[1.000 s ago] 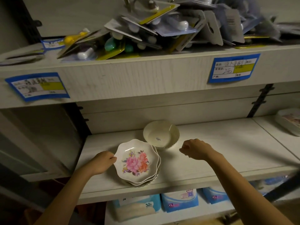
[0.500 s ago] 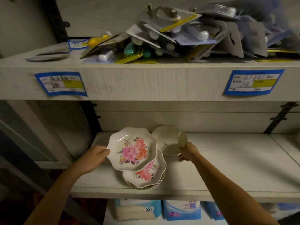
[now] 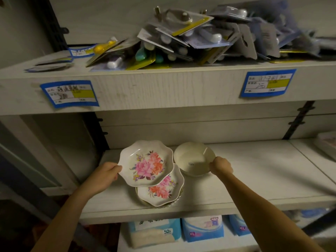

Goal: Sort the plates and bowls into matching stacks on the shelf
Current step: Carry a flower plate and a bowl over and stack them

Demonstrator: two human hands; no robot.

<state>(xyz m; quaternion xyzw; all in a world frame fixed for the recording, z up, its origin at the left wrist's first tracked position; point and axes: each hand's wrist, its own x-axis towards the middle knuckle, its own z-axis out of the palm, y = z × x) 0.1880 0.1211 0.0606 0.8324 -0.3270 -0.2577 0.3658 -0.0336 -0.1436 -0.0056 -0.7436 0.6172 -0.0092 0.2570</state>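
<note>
My left hand (image 3: 106, 174) grips the left rim of a scalloped floral plate (image 3: 146, 162) and holds it tilted above a stack of matching floral plates (image 3: 161, 190) near the front of the middle shelf (image 3: 254, 170). My right hand (image 3: 221, 165) pinches the right rim of a plain cream bowl (image 3: 193, 158), tipped toward me just right of the lifted plate. I cannot tell whether the bowl's far edge still touches the shelf.
The upper shelf (image 3: 163, 84) overhangs close above, piled with several blister-packed items (image 3: 190, 39) and carrying blue price labels (image 3: 70, 93). Below sit packs marked 52 and XL (image 3: 202, 229). A dark bracket strip (image 3: 298, 120) runs down the back wall at right.
My left hand lifted the top floral plate off the stack and raised it. My right hand reached to the cream bowl, took its rim and tipped it up.
</note>
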